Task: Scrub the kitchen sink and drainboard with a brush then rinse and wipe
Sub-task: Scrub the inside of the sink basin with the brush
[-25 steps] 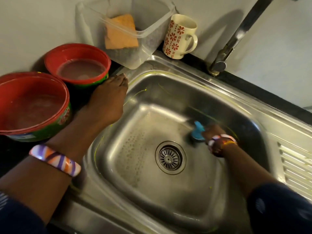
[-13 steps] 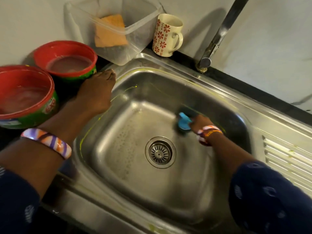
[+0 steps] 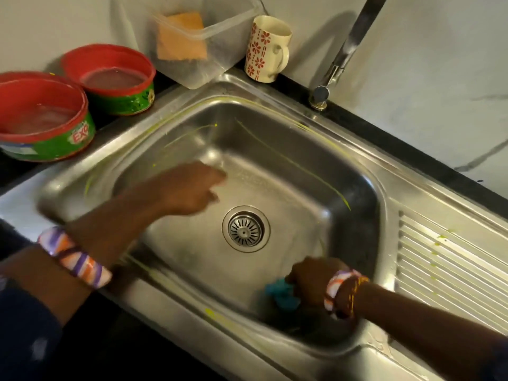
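Sink (image 3: 275, 138) fills the middle of the view, a steel basin with a drain (image 3: 246, 229) at its centre and thin yellow-green streaks on its back wall and rim. At far left stand two red tubs (image 3: 44, 116), and behind the basin a clear box (image 3: 217, 50) with an orange sponge (image 3: 181, 37), then a mug (image 3: 266, 48).

Left hand (image 3: 189, 188) hangs over the left half of the basin, smeared by motion; its fingers look loosely bent and appear to hold nothing, though I cannot tell whether it touches the steel. It would serve better braced on the rim.

Right of the drain, the right hand (image 3: 316, 279) is curled round a blue brush (image 3: 283, 294) and presses it into the near right corner of the basin.

The step in hand looks like scrubbing the basin floor and corners. To do it well, I would keep the bristles flat, use short overlapping strokes along the curved corner, then climb the walls to take off the streaks at the back and the blot on the near rim.

Further right, the drainboard (image 3: 450, 270) carries a few yellow-green specks and seems unscrubbed so far.

Most of the brush is hidden under the hand and blurred, so its bristles and shape cannot be made out. The tap (image 3: 349, 42) is cut off at the top edge, and the drainboard runs out of view at right.
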Available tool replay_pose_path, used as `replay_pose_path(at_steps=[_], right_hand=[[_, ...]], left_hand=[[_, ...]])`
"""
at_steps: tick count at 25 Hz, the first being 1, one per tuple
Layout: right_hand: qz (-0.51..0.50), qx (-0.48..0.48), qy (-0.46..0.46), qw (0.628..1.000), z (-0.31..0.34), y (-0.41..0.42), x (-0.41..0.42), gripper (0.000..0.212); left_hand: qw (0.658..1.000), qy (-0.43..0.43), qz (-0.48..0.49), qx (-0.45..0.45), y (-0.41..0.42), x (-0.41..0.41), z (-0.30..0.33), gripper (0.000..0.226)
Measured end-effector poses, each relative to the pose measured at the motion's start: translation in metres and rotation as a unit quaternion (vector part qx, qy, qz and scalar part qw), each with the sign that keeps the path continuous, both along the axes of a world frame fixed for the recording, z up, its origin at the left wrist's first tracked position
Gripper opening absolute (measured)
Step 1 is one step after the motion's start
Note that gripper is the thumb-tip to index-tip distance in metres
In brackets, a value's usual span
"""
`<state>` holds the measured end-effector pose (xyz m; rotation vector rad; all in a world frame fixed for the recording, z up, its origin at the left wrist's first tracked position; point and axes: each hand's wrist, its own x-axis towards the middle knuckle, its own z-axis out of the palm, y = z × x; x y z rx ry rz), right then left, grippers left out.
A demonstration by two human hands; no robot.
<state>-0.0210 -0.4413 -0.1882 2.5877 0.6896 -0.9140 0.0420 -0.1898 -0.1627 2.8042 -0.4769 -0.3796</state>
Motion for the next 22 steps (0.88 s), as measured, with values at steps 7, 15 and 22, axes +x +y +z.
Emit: replay_pose_path(at_steps=[7,15,22], right_hand=[[-0.037,-0.063,-0.103,0.992,-0.025,-0.056,0.081,0.035],[-0.046,-0.102,-0.006,0.994,-0.002,-0.017,0.036,0.031],[-0.109,0.093,0.027,0.989,0.042,0.01,0.057,0.034]], left_hand=[[0.963,0.21,-0.153,0.07,-0.045,-0.073,0.018,0.035],[0.98,0.153,-0.083,0.091,-0.034,-0.091,0.019,0.033],[0.993,0.078,0.012,0.084,0.03,-0.073,0.035,0.045]])
